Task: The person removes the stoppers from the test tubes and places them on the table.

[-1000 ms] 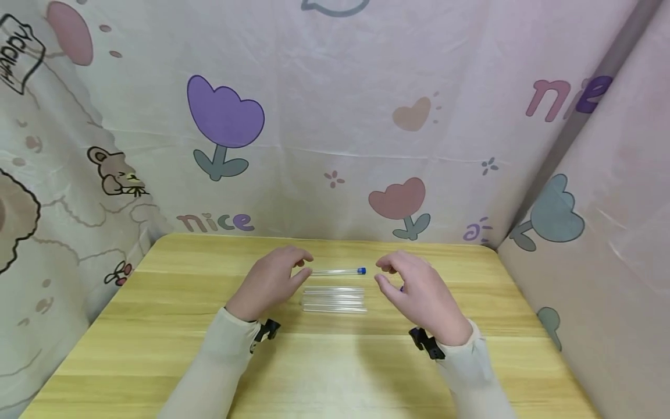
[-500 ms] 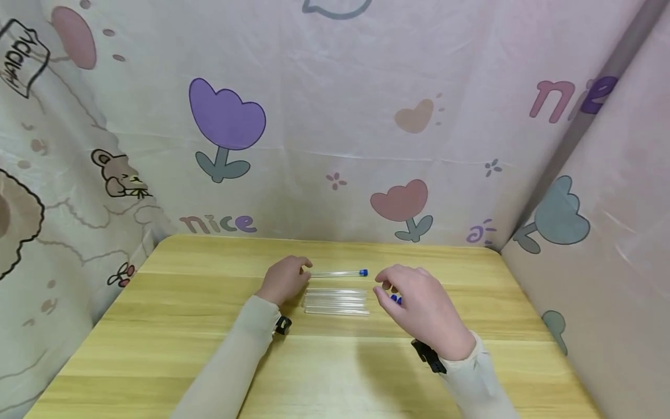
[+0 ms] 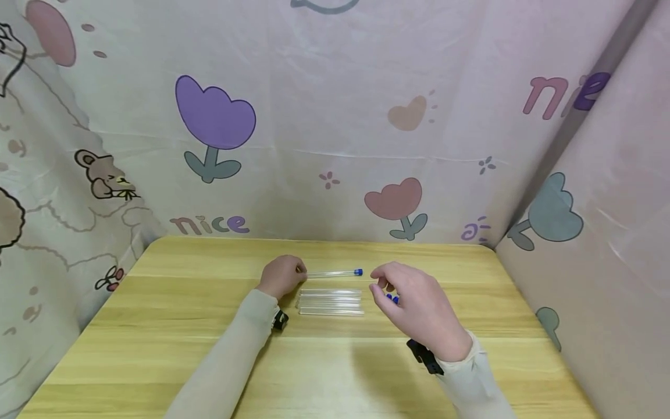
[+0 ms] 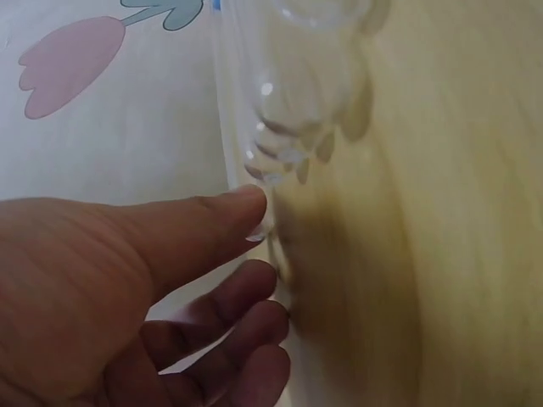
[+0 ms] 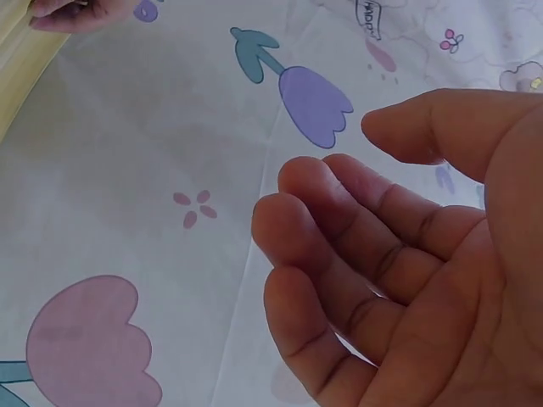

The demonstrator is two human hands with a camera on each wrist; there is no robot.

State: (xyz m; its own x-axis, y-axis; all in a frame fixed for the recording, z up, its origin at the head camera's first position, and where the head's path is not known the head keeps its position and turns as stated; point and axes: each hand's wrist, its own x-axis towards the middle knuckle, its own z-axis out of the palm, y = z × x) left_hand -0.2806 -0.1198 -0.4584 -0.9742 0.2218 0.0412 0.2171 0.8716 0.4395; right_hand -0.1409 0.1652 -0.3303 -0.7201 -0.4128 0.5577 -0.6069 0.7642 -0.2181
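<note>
My left hand (image 3: 282, 276) pinches the left end of a clear test tube (image 3: 332, 274) with a blue cap (image 3: 358, 272), which lies near the back of the table. In the left wrist view, the thumb (image 4: 216, 216) meets the fingers at the tube's rounded end, partly hiding it. Several clear test tubes (image 3: 330, 302) lie side by side just in front, their rounded bottoms (image 4: 271, 153) toward the left hand. My right hand (image 3: 419, 299) hovers right of the tubes, fingers loosely curved, thumb apart, holding nothing. Small blue caps (image 3: 392, 298) show partly behind it.
The wooden table (image 3: 324, 372) reaches back to a patterned curtain (image 3: 314, 116). More curtain (image 3: 617, 262) closes off the right side, and the left side too. Each wrist wears a black camera mount (image 3: 280, 320).
My left hand has lowered and moved in to the capped tube's left end, and its fingers have come together there. The right hand has sunk slightly, uncovering some blue caps.
</note>
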